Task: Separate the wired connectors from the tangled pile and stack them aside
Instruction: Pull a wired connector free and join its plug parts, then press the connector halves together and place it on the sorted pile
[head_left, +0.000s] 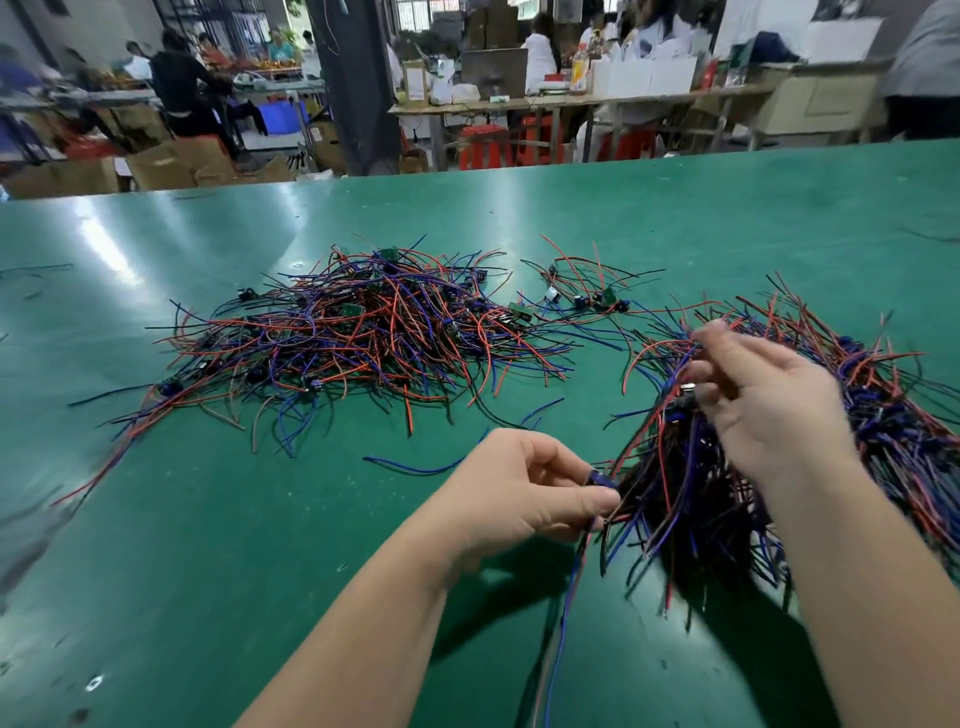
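Head view, and we're looking down over the green table, which fills most of what we see; beyond its far edge sit workbenches with people at them, cardboard boxes and red stools. On the table, left of centre, there's the tangled pile, a wide heap of red, blue and black wires with small green boards and dark connectors buried in it, strands splaying out on every side; to the right we have the sorted stack, its wires lying roughly parallel and running from the far right down toward us, apart from the pile. Between the two, farther back, a small cluster of a few wired connectors lies by itself. Now the hands, both at the near end of the stack; our left hand pinches a blue connector between thumb and fingers, its blue and red leads dangling down toward us; our right hand is over the stack, blurred, fingers loosely bent, fingertips among the wires, and we can't tell whether it grips anything. Just beside its thumb, a dark connector shows among the strands; and one loose blue wire lies on the table left of our left hand.
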